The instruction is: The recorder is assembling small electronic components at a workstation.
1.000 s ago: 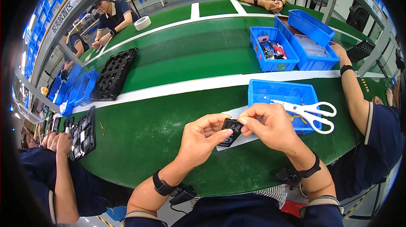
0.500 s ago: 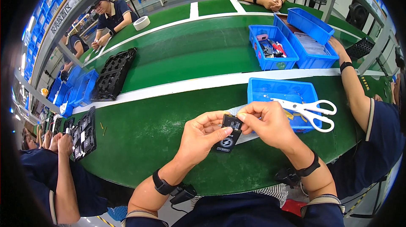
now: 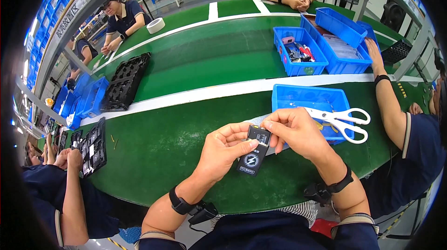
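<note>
Between my hands is a flat black battery [image 3: 251,160] with a round lightning emblem, tilted above the green tabletop. A smaller black section [image 3: 259,133] joins its upper end; I cannot tell whether it is a separate piece. My left hand [image 3: 223,150] is closed on it, thumb across the front where the two sections meet. With thumb and fingers my right hand [image 3: 291,131] pinches the top corner, hiding that edge. Behind my hands lies a silvery sheet [image 3: 257,120], partly covered. White-handled scissors [image 3: 347,120] rest across a blue bin [image 3: 311,92] just beyond my right hand.
A blue bin of tools [image 3: 302,68] and a stacked pair of blue bins [image 3: 347,66] stand far right, a co-worker's hand [image 3: 374,54] touching them. Black trays [image 3: 125,82] lie left. A tape roll [image 3: 156,25] sits at the back. Co-workers sit around the table.
The battery's emblem section has swung lower and shows more of its face. My right fingers have shifted slightly along the top edge. The co-worker's hand at right has moved along the bin.
</note>
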